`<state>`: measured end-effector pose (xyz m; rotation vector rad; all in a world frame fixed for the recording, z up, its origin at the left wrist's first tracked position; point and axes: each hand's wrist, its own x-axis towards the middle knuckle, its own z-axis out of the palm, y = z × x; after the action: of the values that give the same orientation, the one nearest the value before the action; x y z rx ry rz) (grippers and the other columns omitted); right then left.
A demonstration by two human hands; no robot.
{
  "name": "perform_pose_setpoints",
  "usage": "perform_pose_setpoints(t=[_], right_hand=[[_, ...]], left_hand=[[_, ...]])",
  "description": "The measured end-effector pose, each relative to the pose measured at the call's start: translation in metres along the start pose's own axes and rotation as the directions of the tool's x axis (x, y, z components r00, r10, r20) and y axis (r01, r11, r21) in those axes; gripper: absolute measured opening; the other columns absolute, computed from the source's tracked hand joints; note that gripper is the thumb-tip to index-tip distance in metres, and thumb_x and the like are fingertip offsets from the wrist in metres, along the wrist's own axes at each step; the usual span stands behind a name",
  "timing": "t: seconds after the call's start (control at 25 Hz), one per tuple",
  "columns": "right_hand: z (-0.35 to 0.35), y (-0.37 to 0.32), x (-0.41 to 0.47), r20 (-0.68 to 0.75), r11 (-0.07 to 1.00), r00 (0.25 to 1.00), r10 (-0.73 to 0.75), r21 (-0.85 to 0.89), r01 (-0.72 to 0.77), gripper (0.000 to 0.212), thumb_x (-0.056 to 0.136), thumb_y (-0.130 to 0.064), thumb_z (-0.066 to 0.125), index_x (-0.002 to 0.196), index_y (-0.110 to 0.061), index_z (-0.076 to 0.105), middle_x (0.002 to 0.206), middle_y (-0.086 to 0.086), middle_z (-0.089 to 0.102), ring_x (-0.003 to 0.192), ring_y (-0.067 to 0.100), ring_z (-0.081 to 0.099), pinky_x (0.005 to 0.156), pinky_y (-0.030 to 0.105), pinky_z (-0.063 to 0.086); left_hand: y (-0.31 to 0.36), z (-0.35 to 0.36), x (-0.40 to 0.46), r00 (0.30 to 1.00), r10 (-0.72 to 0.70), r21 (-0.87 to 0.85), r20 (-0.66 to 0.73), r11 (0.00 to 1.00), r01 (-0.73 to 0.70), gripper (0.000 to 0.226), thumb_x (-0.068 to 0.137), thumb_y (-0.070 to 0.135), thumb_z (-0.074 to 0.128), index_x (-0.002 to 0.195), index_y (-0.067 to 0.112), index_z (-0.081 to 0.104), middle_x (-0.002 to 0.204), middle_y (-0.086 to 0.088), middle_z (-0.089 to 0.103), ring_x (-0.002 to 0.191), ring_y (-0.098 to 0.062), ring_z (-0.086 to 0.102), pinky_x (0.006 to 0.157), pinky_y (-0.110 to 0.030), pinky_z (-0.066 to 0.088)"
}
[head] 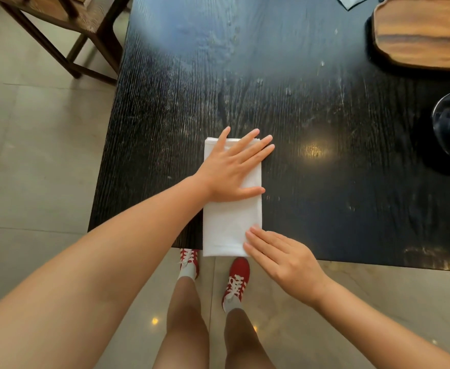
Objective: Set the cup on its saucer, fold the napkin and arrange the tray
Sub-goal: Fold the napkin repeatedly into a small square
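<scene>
Now the folded white napkin (232, 222) lies at the near edge of the dark counter (325, 155); left hand (229, 171) presses it flat-fingered, right hand (285, 259) touches its near corner, neither grip seemingly closed.

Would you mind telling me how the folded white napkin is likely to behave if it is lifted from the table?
The napkin is layered cloth, so it would probably sag and unfold unless supported. It looks light. Its near end overhangs the table edge, so it might slip off once the left hand and right hand lift.
</scene>
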<state>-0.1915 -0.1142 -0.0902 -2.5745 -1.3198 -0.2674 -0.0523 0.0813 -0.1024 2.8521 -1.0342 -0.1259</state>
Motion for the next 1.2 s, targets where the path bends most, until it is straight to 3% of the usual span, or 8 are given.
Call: perform_pose_setpoints(t=[0.16, 0.28, 0.4, 0.6, 0.84, 0.96, 1.08, 1.2], right_hand=[[-0.005, -0.003, 0.005, 0.036, 0.994, 0.997, 0.074, 0.079, -0.077, 0.036, 0.068, -0.013, 0.081, 0.102, -0.008, 0.071, 0.106, 0.008, 0.071, 0.104, 0.020, 0.065, 0.095, 0.033, 0.041], [-0.013, -0.004, 0.009, 0.017, 0.973, 0.986, 0.163, 0.165, -0.164, 0.031, 0.070, -0.016, 0.081, 0.099, -0.009, 0.073, 0.103, 0.006, 0.073, 0.101, 0.017, 0.066, 0.093, 0.029, 0.045], [-0.027, -0.004, 0.022, -0.081, 0.937, 0.964, 0.254, 0.268, -0.224, 0.016, 0.082, -0.013, 0.067, 0.095, -0.007, 0.073, 0.100, 0.007, 0.073, 0.099, 0.016, 0.067, 0.091, 0.026, 0.050], [-0.050, 0.006, 0.047, -0.125, 0.834, 0.892, 0.436, 0.430, -0.347, 0.021, 0.087, -0.016, 0.056, 0.099, -0.006, 0.070, 0.098, 0.005, 0.073, 0.098, 0.009, 0.064, 0.094, 0.013, 0.045], [-0.051, 0.024, 0.056, -0.037, 0.737, 0.867, 0.496, 0.545, -0.399, 0.033, 0.082, -0.027, 0.062, 0.108, -0.007, 0.065, 0.104, 0.001, 0.067, 0.102, 0.008, 0.060, 0.094, 0.020, 0.048], [-0.048, 0.033, 0.067, 0.033, 0.602, 0.789, 0.613, 0.628, -0.494, 0.027, 0.082, -0.023, 0.062, 0.106, -0.010, 0.064, 0.102, 0.002, 0.069, 0.098, 0.009, 0.063, 0.089, 0.026, 0.051], [-0.043, 0.041, 0.090, 0.111, 0.441, 0.668, 0.736, 0.670, -0.597, 0.016, 0.084, -0.017, 0.065, 0.100, -0.013, 0.065, 0.095, -0.004, 0.068, 0.090, 0.004, 0.062, 0.082, 0.017, 0.051], [-0.031, 0.050, 0.111, 0.147, 0.318, 0.543, 0.827, 0.675, -0.666, 0.014, 0.084, -0.017, 0.063, 0.099, -0.016, 0.065, 0.091, -0.006, 0.067, 0.083, 0.004, 0.061, 0.071, 0.012, 0.048]], left_hand=[[0.003, -0.013, -0.009, 0.998, -0.016, -0.116, -0.063, 0.993, 0.008, 0.072, 0.090, 0.053, 0.035, 0.147, 0.014, 0.017, 0.156, -0.005, 0.016, 0.144, -0.022, 0.006, 0.116, -0.050, 0.005], [0.009, -0.033, -0.048, 0.951, -0.195, -0.387, -0.239, 0.918, 0.090, 0.051, 0.092, 0.028, 0.041, 0.137, 0.004, 0.039, 0.142, -0.014, 0.044, 0.135, -0.024, 0.034, 0.111, -0.042, 0.027], [0.014, -0.042, -0.107, 0.939, -0.283, -0.605, -0.197, 0.789, 0.111, 0.051, 0.079, 0.014, 0.040, 0.129, 0.005, 0.050, 0.127, -0.006, 0.055, 0.121, -0.019, 0.049, 0.103, -0.033, 0.039], [0.032, -0.032, -0.138, 0.965, -0.162, -0.499, -0.204, 0.865, 0.039, 0.045, 0.076, 0.010, 0.058, 0.121, 0.005, 0.059, 0.123, -0.005, 0.061, 0.118, -0.016, 0.054, 0.104, -0.025, 0.040], [0.032, -0.032, -0.124, 0.875, -0.423, -0.681, -0.235, 0.714, 0.162, 0.028, 0.089, 0.022, 0.053, 0.112, 0.010, 0.064, 0.108, 0.006, 0.063, 0.101, -0.007, 0.061, 0.091, -0.016, 0.048], [0.028, -0.039, -0.114, 0.830, -0.518, -0.772, -0.207, 0.608, 0.188, 0.024, 0.089, 0.025, 0.053, 0.108, 0.016, 0.064, 0.097, 0.010, 0.065, 0.091, -0.001, 0.063, 0.079, -0.014, 0.051], [0.021, -0.042, -0.101, 0.749, -0.648, -0.848, -0.139, 0.468, 0.247, 0.019, 0.088, 0.025, 0.057, 0.106, 0.022, 0.061, 0.091, 0.020, 0.062, 0.086, 0.005, 0.062, 0.073, -0.010, 0.049], [0.013, -0.037, -0.080, 0.685, -0.724, -0.870, -0.079, 0.386, 0.307, 0.020, 0.089, 0.019, 0.058, 0.109, 0.020, 0.061, 0.090, 0.013, 0.065, 0.084, -0.004, 0.062, 0.072, -0.022, 0.053]])
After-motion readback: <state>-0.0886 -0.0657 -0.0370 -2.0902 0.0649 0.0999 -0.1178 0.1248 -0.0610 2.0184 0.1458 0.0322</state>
